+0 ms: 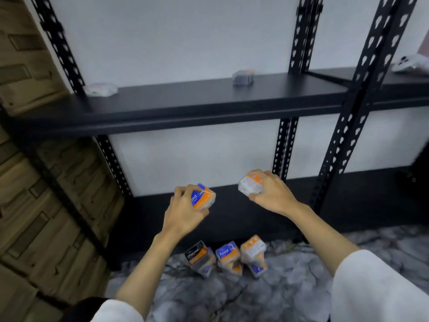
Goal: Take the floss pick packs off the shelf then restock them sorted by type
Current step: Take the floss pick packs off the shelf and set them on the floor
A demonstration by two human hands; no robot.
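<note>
Below, packs point(226, 255) sit on marbled floor point(290, 287) by black shelf point(185, 105).

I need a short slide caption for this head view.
Both hands hold floss pick packs below the black shelf.

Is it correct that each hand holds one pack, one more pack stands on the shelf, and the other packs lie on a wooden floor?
Not quite: the floor is grey marbled, not wooden. The head view shows this. The rest holds: the left hand and right hand each hold one pack, one pack stands on the shelf, and the other packs lie on the floor.
</note>
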